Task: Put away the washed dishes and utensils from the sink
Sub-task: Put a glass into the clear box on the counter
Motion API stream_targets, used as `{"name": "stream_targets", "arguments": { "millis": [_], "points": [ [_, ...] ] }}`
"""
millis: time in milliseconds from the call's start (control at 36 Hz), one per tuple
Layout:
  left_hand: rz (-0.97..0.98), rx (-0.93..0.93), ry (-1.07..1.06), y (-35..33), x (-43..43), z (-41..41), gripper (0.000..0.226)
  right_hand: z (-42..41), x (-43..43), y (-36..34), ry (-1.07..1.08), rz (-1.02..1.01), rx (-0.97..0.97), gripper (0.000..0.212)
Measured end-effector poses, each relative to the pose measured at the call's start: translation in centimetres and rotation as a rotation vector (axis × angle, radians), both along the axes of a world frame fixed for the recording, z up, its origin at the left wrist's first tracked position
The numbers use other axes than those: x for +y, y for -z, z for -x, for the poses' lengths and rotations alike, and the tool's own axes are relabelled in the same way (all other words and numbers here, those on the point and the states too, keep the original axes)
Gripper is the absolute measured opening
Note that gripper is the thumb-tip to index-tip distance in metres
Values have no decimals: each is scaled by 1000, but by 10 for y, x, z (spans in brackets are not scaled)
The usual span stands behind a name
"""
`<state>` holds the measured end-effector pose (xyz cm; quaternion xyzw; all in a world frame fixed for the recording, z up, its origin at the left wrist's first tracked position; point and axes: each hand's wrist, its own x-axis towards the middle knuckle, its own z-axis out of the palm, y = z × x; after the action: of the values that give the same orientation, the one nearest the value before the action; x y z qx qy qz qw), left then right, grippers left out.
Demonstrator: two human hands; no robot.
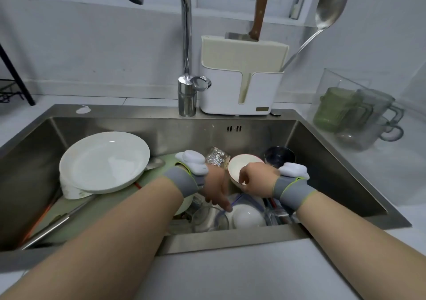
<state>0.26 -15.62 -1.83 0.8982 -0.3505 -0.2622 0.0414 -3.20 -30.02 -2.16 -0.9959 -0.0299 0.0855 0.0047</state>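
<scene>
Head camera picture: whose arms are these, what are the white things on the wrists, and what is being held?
There is no machine here. A person wears a camera on the head, looking down at a steel sink. Grey wristbands carry small white devices, probably trackers. The right hand grips a white bowl by its rim. The left hand reaches down toward more bowls and glassware. A large white plate leans on the left. Behind the sink stands a holder with a cleaver and a ladle.

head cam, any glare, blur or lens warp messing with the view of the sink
Head view: wide-angle warp bows the sink rim and stretches the forearms. Soft glare streaks the big white plate and the ladle. The glass mugs at the right edge look smeared. Both the left hand and right hand are fairly sharp.
</scene>
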Motion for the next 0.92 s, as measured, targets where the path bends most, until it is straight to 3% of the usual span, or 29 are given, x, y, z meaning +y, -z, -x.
{"name": "stream_targets", "arguments": {
  "millis": [83, 389, 500, 917],
  "points": [
    [-71, 12, 60, 0, -1, 1, 34, 0, -1, -1, -8, 17, 23, 27],
    [-245, -76, 146, 7, -8, 2, 26, 1, -1, -4, -13, 20, 74, 30],
    [-212, -185, 173, 7, -3, 3, 23, 2, -5, -6, 12, -6, 73, 31],
    [28, -228, 102, -22, 14, 0, 15, 2, -16, -14, 82, -184, 80, 22]
  ]
}}
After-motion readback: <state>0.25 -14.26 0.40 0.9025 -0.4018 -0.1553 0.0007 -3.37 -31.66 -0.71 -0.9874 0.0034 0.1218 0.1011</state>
